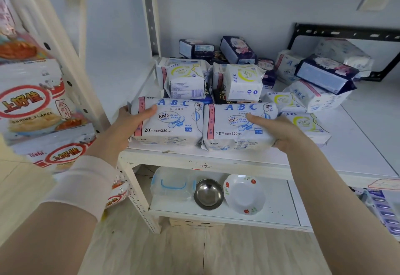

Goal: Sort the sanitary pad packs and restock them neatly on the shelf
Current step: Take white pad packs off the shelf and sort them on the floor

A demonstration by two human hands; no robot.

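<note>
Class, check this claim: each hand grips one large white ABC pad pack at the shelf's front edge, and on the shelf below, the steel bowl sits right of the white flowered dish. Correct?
No. The head view shows the round steel bowl left of the white flowered dish; the rest stands.

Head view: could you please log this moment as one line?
left hand: grips left ABC pack; right hand: grips right ABC pack; packs: abreast on shelf

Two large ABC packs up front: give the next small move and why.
Likely let go: left hand and right hand grip the left ABC pack and right ABC pack, already side by side at the shelf edge; smaller packs behind lie jumbled.
</note>
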